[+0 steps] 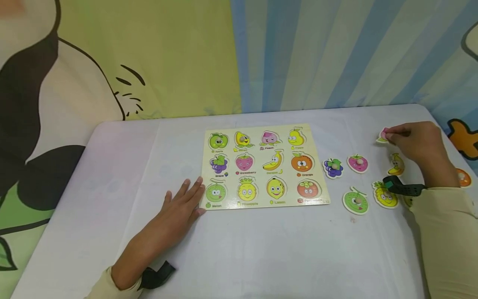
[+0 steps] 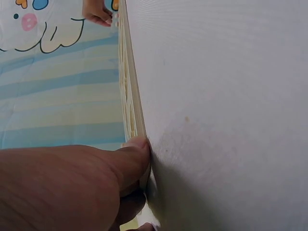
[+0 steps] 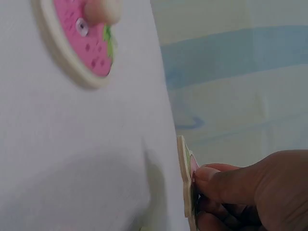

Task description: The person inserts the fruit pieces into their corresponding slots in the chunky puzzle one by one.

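My left hand lies at the left edge of a fruit puzzle board, its fingers extended and touching the edge. In the left wrist view, the thumb presses the board's side. At the far right of the table, my right hand pinches a pink and green peach puzzle piece between thumb and fingers. The right wrist view shows this piece edge-on; whether it is off the table I cannot tell. A strawberry piece with a knob and a banana piece lie near that hand.
Grape, melon and pineapple pieces lie right of the board. An orange piece is partly behind the right wrist, and another piece is mostly hidden by the sleeve. A patterned cloth hangs behind the white table.
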A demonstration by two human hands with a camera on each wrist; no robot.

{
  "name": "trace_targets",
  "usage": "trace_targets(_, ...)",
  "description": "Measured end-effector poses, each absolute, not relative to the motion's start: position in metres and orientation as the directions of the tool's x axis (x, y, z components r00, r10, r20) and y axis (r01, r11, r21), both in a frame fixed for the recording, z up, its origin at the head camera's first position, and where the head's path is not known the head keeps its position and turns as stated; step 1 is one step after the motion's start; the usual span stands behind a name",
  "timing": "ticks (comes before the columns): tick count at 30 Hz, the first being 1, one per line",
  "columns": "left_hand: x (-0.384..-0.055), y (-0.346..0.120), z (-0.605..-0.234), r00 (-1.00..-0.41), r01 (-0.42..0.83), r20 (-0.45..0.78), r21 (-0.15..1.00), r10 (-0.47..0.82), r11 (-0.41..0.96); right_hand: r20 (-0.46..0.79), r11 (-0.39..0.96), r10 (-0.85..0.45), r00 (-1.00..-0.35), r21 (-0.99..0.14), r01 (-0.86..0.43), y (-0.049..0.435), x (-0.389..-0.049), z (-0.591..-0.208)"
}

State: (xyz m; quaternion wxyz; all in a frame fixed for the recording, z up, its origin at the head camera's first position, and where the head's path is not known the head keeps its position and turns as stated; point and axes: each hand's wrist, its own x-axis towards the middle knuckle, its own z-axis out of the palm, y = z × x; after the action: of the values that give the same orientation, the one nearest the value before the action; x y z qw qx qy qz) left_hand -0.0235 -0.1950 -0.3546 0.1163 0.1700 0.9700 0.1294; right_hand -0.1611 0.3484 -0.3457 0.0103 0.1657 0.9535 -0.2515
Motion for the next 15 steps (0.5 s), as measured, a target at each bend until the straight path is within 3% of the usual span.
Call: trace_targets(15, -0.024, -0.194, -0.355, -0.920, 0.287, -0.185, 0.283, 0.345, 0.915, -0.053, 0.837, 0.217, -0.975, -0.504, 0.213, 0.322, -0.163, -0.333)
